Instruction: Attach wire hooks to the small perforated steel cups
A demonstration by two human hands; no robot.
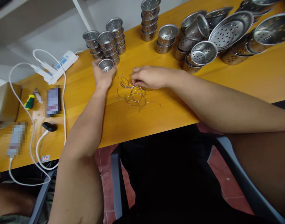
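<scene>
My left hand [102, 75] is wrapped round a small perforated metal cup [106, 65], close in front of several stacked cups [106, 40]. A loose heap of thin curved wires [134, 95] lies on the wooden table [165, 115]. At the heap's upper right edge my right hand [148, 77] has its fingers bent and pressed together, with the fingertips at the wires. Whatever lies between those fingertips is hidden or too small to make out.
More perforated cups [149, 21] and wide strainer bowls [231, 29] are stacked along the back and right. At left are a white power strip [64, 63], white cables, a blurred phone [53, 102], a green-yellow tool [29, 102] and a cardboard box [10, 101]. Another person's leg [13, 200] shows at lower left.
</scene>
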